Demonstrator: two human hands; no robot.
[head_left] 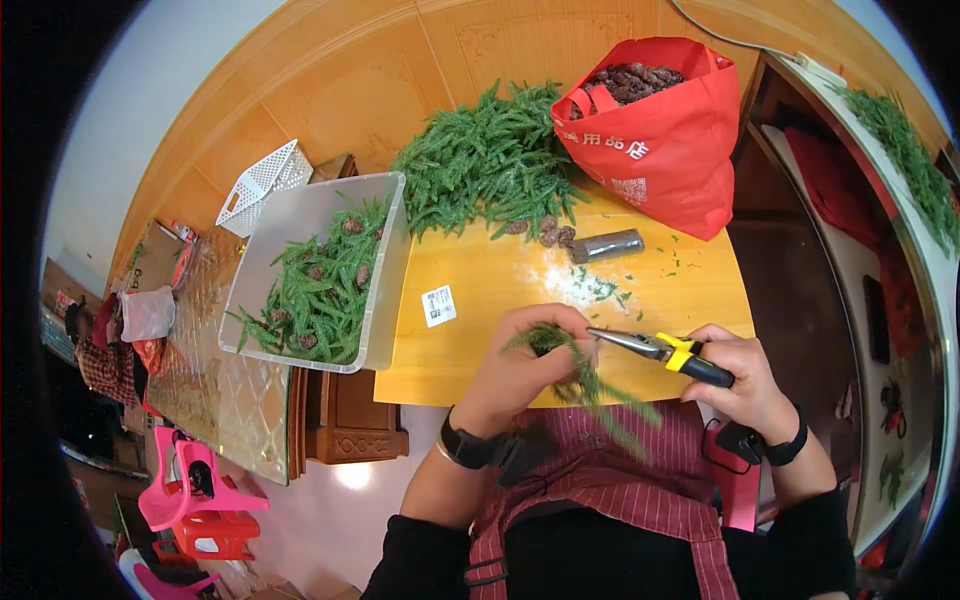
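My left hand (520, 365) is closed around a green artificial pine sprig (590, 385) that hangs down over my striped apron. My right hand (740, 385) grips yellow-and-black needle-nose pliers (660, 350), whose tip touches the sprig's top near my left fingers. Both hands hover at the near edge of a small yellow wooden table (500, 300). A large pile of green pine sprigs (490, 165) lies at the table's far side, with a few brown pine cones (550, 235) beside it.
A clear plastic bin (385, 290) holding sprigs and cones stands at the left. A red bag (670, 150) full of pine cones sits at the far right, a dark cylinder (608, 246) in front of it. A white basket (262, 185) and pink plastic stools (190, 495) are further left.
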